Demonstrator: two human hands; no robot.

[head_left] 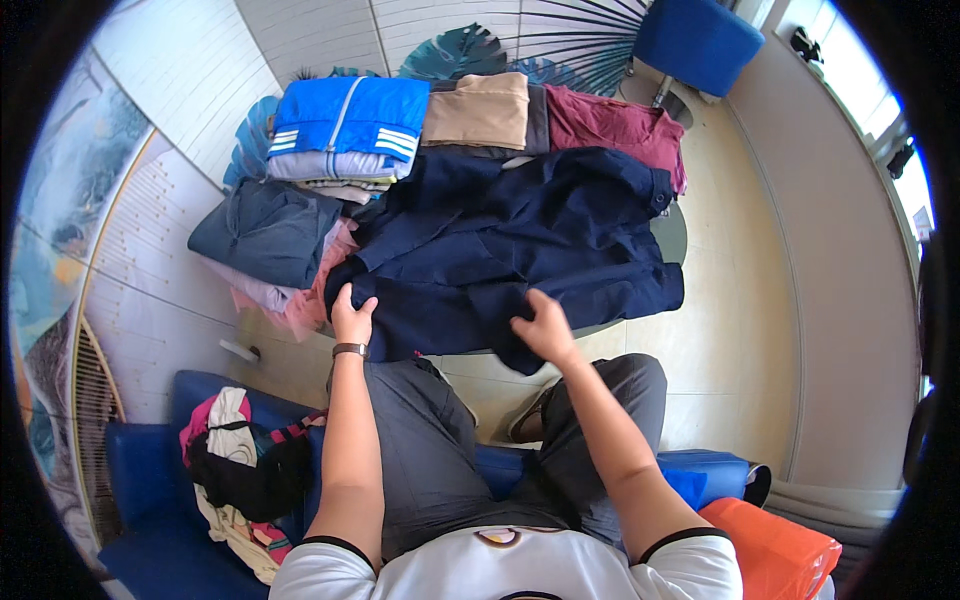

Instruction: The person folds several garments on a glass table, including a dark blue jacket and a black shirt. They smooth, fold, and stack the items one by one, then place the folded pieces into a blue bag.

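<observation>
A dark navy garment [500, 235], which looks like a jacket, is spread in loose creases over the front of the round table. A small round button or ring shows near its upper right edge. My left hand [352, 318], a watch on its wrist, is closed on the near left corner of the cloth. At the near edge, to the right of the middle, my right hand [545, 328] pinches another part, which hangs over toward my knees. Some fingertips of both hands are hidden by the cloth.
Behind the garment lie a folded blue jacket [345, 120] on a stack, beige folded clothing [480, 112] and a maroon top [615, 130]. Dark grey folded clothing [265, 230] sits at the left. Mixed clothes [250, 460] lie on the blue seat; an orange bag [775, 550] is at my right.
</observation>
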